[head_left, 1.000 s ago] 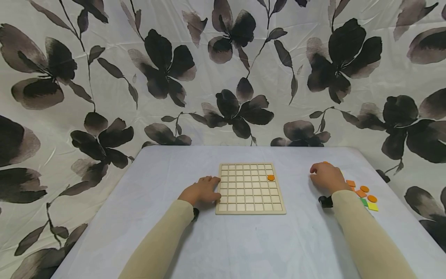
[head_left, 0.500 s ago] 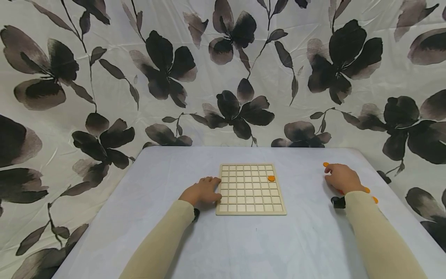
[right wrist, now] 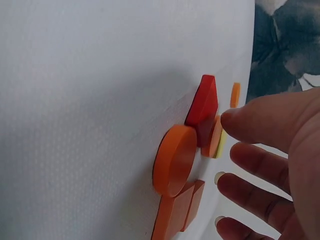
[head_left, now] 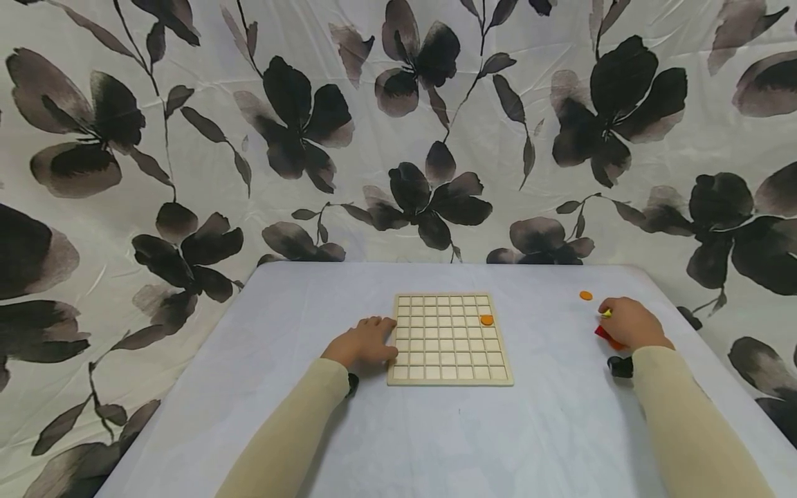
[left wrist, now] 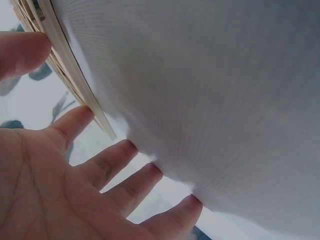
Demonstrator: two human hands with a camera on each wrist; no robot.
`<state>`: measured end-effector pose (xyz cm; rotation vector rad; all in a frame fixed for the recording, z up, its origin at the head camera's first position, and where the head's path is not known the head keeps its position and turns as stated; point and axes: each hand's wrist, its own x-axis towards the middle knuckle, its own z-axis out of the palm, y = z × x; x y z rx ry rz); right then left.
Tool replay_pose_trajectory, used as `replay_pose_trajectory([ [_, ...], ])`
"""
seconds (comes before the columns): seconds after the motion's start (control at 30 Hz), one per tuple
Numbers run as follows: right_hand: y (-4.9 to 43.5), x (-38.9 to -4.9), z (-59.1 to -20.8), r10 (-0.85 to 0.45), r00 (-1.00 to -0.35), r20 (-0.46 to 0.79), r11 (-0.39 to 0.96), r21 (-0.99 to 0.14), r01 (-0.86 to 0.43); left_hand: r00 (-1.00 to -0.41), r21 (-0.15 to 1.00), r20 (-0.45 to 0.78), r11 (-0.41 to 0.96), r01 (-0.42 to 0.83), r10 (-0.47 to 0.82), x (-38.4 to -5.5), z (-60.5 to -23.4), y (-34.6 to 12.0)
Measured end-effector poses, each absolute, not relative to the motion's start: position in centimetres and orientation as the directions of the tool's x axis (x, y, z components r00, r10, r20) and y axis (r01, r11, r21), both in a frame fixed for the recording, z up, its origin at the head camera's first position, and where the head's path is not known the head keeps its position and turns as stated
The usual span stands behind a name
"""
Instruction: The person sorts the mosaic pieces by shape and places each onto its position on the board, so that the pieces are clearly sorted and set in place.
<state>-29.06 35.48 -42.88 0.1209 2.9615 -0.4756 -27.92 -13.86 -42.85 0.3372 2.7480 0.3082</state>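
My left hand [head_left: 360,341] lies at the left edge of a pale wooden grid board [head_left: 443,380]. In the left wrist view its fingers are spread, with thumb and index fingertip against the board's edge [left wrist: 75,75]. An orange disc [head_left: 487,320] sits in a cell near the board's right side. My right hand [head_left: 635,324] is over a cluster of flat pieces on the right, fingers loosely bent. A yellow piece [head_left: 607,313] shows right at its fingertips. In the right wrist view the thumb is close to an orange disc [right wrist: 213,136], beside a red piece [right wrist: 202,107].
A loose orange disc [head_left: 586,295] lies beyond the right hand. In the right wrist view another orange disc [right wrist: 174,160] and orange blocks [right wrist: 175,212] lie nearer the wrist. A white cloth covers the table [head_left: 461,443]; a floral cloth [head_left: 349,138] hangs behind it.
My right hand has moved right over the pieces, uncovering the far orange disc, then the red and yellow pieces, and hiding those on the right. The left hand stays at the board.
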Motion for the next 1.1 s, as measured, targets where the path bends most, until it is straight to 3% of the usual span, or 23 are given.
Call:
replay_pose_trajectory([
  [0.37,35.61,-28.35,-42.6,0.077,-0.974,-0.213,0.945,-0.295,0.139,-0.911,0.257,-0.312,0.947,0.193,0.27,-27.96,-43.18,-13.96],
  [1.1,35.74,-28.34,-42.31,0.047,-0.979,-0.199,0.963,-0.25,0.097,-0.916,0.256,-0.306,0.949,0.184,0.26,-28.08,-43.34,-14.05],
])
